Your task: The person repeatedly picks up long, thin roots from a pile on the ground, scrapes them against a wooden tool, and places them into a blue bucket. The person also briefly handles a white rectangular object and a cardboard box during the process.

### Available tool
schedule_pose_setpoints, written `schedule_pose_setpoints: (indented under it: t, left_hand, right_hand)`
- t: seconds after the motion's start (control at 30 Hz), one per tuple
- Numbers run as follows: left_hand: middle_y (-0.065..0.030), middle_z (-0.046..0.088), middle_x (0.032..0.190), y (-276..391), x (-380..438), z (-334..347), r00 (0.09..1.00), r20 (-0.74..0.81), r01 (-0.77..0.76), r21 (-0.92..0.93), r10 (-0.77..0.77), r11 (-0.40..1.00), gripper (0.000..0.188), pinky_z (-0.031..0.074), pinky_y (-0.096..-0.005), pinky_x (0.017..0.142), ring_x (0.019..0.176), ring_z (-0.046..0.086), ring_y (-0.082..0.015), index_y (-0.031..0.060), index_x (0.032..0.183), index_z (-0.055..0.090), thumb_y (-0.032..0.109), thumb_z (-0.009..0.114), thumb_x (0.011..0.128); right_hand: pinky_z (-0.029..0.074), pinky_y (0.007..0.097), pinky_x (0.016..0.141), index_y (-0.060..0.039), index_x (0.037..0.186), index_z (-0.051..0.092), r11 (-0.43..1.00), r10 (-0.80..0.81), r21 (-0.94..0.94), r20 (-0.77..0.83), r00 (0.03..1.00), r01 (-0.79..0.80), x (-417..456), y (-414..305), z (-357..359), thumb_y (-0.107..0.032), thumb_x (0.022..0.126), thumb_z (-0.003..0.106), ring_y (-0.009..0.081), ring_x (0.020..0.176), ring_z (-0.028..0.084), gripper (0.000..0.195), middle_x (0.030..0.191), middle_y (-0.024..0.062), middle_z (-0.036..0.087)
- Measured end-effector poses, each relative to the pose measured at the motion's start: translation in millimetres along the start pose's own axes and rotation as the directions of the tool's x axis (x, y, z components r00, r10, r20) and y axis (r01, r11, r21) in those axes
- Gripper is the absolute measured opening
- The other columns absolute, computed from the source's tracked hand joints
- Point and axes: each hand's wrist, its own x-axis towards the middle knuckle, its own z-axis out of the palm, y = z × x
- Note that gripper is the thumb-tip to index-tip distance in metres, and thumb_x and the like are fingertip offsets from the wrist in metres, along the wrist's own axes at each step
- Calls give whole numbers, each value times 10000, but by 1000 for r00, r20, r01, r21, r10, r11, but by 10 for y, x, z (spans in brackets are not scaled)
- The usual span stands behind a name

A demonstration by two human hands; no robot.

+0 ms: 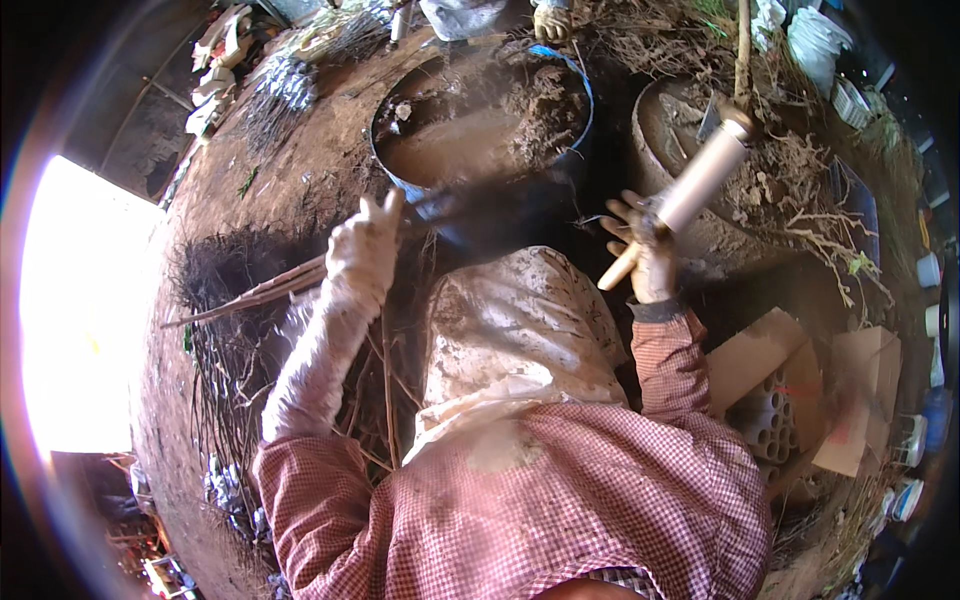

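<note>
My left hand (364,247), in a pale glove with a long white sleeve cover, grips a bundle of thin woody stems (277,289). They stick out to the left; a dark blurred mass, perhaps their roots, extends right before the blue tub. In a soiled glove, my right hand (649,240) holds a pale roll (705,176), perhaps plastic film, on a narrower core that shows at both ends. The fingers are partly spread, and blur hides the exact grip. Ahead stands the round blue tub (589,97) holding muddy brown liquid and clumped roots.
A second round tub (645,142) with mud stands at the right, near tangled roots (765,180). An opened cardboard box (761,345) contains several pale tubes (765,420). Bare-root stems (225,382) lie at my left. Another person's gloved hand (551,22) shows beyond the blue tub.
</note>
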Motion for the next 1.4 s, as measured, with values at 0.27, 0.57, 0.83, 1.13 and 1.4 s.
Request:
schedule_pose_setpoints:
  t: [0.27, 0.57, 0.83, 1.13, 1.4]
  left_hand:
    - [-197, 624, 1119, -685, 1550, 699, 995, -51, 82, -141, -90, 987, 291, 531, -447, 819, 984, 641, -360, 79, 1189, 542, 158, 433, 931]
    - [-163, 695, 944, -320, 2204, 1543, 978, 208, -88, 259, 34, 962, 336, 558, -451, 708, 877, 687, -331, 22, 1087, 570, 159, 651, 791]
    - [-139, 689, 990, 93, 2303, 1127, 907, 410, -198, 210, 98, 957, 392, 550, -383, 743, 918, 681, -285, 8, 1050, 596, 160, 736, 717]
    - [-141, 652, 1134, -246, 2211, 1090, 902, 419, -271, 361, 104, 893, 392, 521, -430, 861, 1067, 627, -298, 40, 1120, 651, 181, 700, 758]
    - [-261, 624, 987, -542, 2606, 1789, 778, 585, -541, 437, 230, 719, 535, 519, -581, 628, 929, 599, -431, -52, 1143, 577, 197, 694, 684]
  right_hand:
    - [523, 240, 553, -31, 1227, 524, 980, 188, -48, -127, 974, -195, -479, 632, -208, -313, 846, 687, 148, 763, 671, 501, 1051, 81, 662]
    - [504, 215, 516, -52, 1177, 521, 939, 342, 22, -181, 922, -344, -642, 1128, -70, -146, 880, 635, 115, 668, 628, 331, 1035, 109, 663]
    - [495, 228, 565, -32, 1142, 600, 915, 379, -58, -222, 898, -400, -428, 1089, -11, -243, 903, 623, 122, 667, 642, 320, 922, 56, 658]
    - [506, 225, 567, 3, 1138, 588, 901, 372, -152, -209, 904, -406, -394, 1153, -121, -205, 925, 582, 131, 694, 649, 299, 969, 80, 665]
    - [514, 224, 549, -15, 1152, 598, 871, 460, -90, -195, 866, -482, -327, 1127, -144, -229, 933, 582, 119, 687, 649, 306, 960, 78, 655]
